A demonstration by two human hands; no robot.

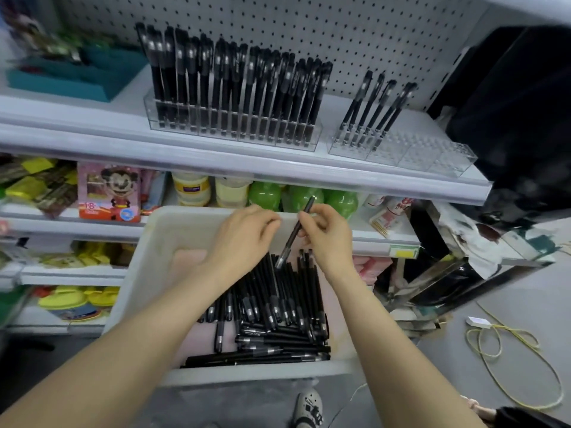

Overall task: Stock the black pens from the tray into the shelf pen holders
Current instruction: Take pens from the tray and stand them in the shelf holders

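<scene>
White pegboard shelf (92,140); clear acrylic left holder (230,131) packed, right holder (401,149) sparse; white tray (145,273) below, slim black pens (278,319) heaped; right hand (330,239) pinches one pen (295,233), tilted; left hand (244,236) curled, fingertips hidden, grip can't tell.

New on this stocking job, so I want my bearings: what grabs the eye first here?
The right hand pinches one black pen above a white tray heaped with pens. On the top shelf, the left holder is packed full, while the right holder has only a few pens at its left end.
</scene>
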